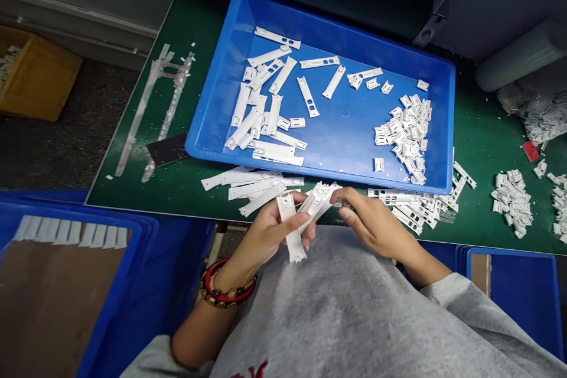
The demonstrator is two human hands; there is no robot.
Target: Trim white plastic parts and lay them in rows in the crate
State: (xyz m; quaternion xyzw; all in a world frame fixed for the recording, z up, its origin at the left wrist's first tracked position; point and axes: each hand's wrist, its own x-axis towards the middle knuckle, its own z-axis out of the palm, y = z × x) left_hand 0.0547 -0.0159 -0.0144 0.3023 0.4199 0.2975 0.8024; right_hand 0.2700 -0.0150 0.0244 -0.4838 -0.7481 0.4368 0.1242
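Observation:
My left hand [267, 230] is closed around several white plastic strips [291, 235] in front of my body. One strip slants down towards me under the thumb; the others point up and to the right, fanned apart. My right hand [378, 225] is just right of their far ends, its index fingertip at or against the end of one strip. Its thumb stands a little apart from the index finger, and I see nothing between them. Just beyond my left hand, a loose stack of similar strips [252, 187] lies on the green table [133, 186].
A blue tray [319, 171] holds scattered strips and a heap of small white clips [405, 136]. More slotted strips [410, 209] and clip piles [512, 201] lie to the right. A black plate [167, 150] is at left. Blue bins [148, 242] stand below the table edge.

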